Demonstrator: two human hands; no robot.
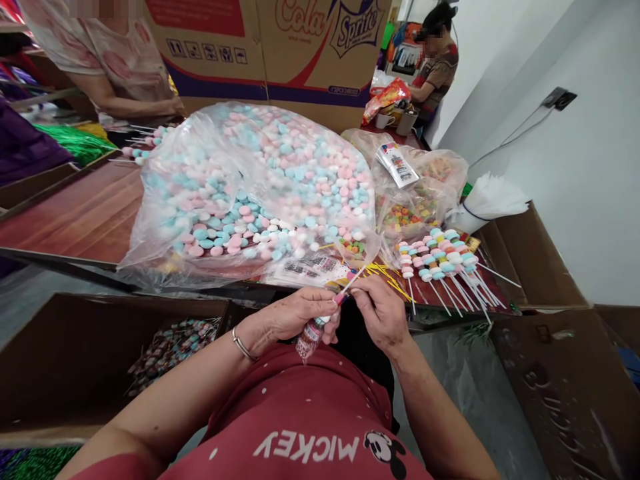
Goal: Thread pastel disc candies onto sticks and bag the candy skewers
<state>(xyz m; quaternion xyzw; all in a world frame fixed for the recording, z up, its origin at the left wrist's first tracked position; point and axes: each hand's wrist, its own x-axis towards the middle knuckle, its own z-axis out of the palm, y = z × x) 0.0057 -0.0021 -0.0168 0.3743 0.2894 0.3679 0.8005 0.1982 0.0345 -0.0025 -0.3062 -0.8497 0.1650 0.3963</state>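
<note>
My left hand (300, 315) is closed around a marshmallow skewer (309, 341) in a clear printed wrapper, its candy end pointing down towards my lap. The white stick (354, 279) slants up to the right out of the wrapper's gathered neck. Something pink and purple, perhaps a tie (341, 297), sits around that neck. Beside it, my right hand (383, 312) is closed in a pinch, fingertips close to the stick; what they grip is hidden. Yellow twist ties (390, 277) lie on the table edge just beyond my hands, next to printed wrappers (310, 270).
A large clear bag of pastel marshmallows (280, 173) covers the table's middle. Finished-looking skewers (440, 257) and a bundle of white sticks (493, 200) are at right. An open carton (100, 360) of wrapped skewers stands lower left. Two people work beyond the big cardboard box (270, 60).
</note>
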